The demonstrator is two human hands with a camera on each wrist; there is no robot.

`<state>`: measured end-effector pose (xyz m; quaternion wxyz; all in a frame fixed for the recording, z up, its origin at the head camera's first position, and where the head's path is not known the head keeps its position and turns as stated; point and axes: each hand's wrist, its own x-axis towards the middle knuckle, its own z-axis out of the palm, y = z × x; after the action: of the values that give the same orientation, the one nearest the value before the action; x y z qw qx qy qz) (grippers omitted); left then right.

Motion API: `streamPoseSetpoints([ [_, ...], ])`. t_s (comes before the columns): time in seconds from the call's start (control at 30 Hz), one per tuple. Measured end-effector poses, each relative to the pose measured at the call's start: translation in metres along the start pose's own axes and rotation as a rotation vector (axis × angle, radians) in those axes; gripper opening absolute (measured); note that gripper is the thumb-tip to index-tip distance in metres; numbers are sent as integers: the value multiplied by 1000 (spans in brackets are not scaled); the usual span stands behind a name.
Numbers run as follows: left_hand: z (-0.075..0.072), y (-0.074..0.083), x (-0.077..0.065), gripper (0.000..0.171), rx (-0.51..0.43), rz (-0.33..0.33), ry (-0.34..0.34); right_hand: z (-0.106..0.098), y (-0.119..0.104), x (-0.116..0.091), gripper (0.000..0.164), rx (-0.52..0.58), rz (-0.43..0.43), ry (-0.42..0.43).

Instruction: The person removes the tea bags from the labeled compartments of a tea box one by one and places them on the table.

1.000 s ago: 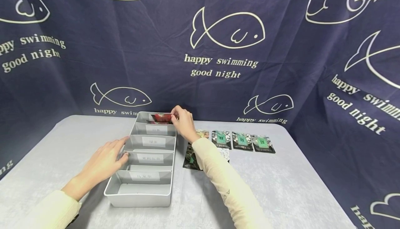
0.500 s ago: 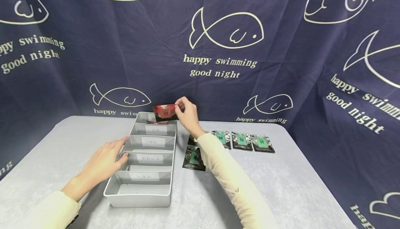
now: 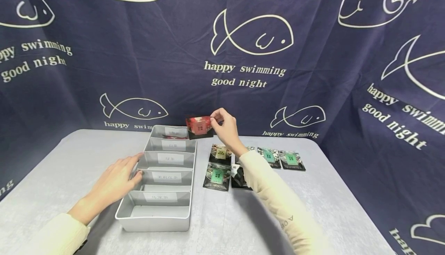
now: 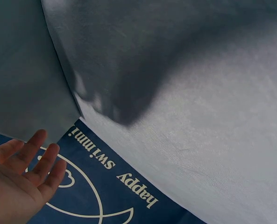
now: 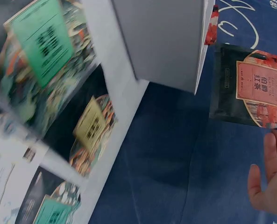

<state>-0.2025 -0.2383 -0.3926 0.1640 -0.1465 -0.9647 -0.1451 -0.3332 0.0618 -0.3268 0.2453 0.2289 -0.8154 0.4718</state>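
My right hand (image 3: 227, 129) pinches a red-and-black tea sachet (image 3: 199, 127) by its upper right corner, holding it up at the far right corner of the grey divided tray (image 3: 153, 224). The right wrist view shows the sachet's (image 5: 259, 88) printed front with the fingers at its edge. Another red sachet (image 3: 173, 136) lies in the tray's rearmost compartment, mostly hidden by the wall. My left hand (image 3: 112, 179) rests against the tray's left side, fingers extended and thumb over the rim; in the left wrist view that hand (image 4: 24, 182) has loosely spread fingers.
Right of the tray lie a yellow-label sachet (image 3: 220, 153), a green-label sachet (image 3: 217, 177) and a black-and-white one (image 3: 239, 178) partly under my sleeve. More green-label sachets (image 3: 292, 160) lie farther right. Paper labels (image 3: 170, 158) mark the compartments. A navy curtain (image 3: 243, 104) hangs behind the table.
My right hand has lifted a red sachet out of the rear compartment and carried it rightward, turning its front to view. Sachets under the arm have come into sight. My left hand stays put.
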Motion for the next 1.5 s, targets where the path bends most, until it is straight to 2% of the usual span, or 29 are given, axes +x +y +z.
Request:
streamPoseSetpoints([
  [0.3, 0, 0, 0, 53, 3, 3, 6, -34, 14, -20, 5, -15, 20, -22],
  [0.73, 1, 0, 0, 53, 9, 0, 6, -83, 41, -60, 4, -48, 99, -26],
  [0.93, 1, 0, 0, 53, 5, -3, 2, -106, 53, -76, 4, -48, 166, -48],
  [1.13, 2, -1, 0, 53, 4, -7, 2, -127, 39, -91, 7, -55, 231, -62],
  [1.27, 1, -1, 0, 53, 4, -8, 2, -138, 33, -100, 7, -82, 246, -64],
  [1.5, 0, 1, 0, 52, 4, -5, 10, -153, 68, -114, 6, -47, 293, -67],
])
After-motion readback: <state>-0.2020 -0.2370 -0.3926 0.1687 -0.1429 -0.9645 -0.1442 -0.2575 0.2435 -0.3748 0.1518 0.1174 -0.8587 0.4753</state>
